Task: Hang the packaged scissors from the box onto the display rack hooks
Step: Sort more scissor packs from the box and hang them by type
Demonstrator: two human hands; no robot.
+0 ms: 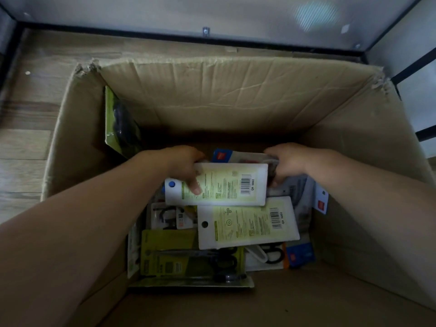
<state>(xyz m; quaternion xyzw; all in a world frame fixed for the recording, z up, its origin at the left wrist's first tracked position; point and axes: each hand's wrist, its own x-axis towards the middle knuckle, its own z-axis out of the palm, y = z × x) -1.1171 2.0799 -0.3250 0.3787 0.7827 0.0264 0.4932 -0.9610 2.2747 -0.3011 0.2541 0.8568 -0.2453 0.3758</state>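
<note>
Both my hands reach down into an open cardboard box [236,95] full of packaged scissors. My left hand [186,165] grips the left end of a white-backed scissors package [226,185] that lies face down, thumb on its back. My right hand [286,162] holds the right end of the same package, fingers curled round its edge. A second white-backed package [247,224] lies just below it. Green-carded scissors [191,258] lie at the box's near left. Another green package [120,123] leans upright against the left wall. No display rack hooks are in view.
The box stands on a wooden floor [30,109]. Black metal frame bars [141,35] with pale panels run behind and to the right of the box. Blue and red-labelled packages [302,254] lie at the right of the pile.
</note>
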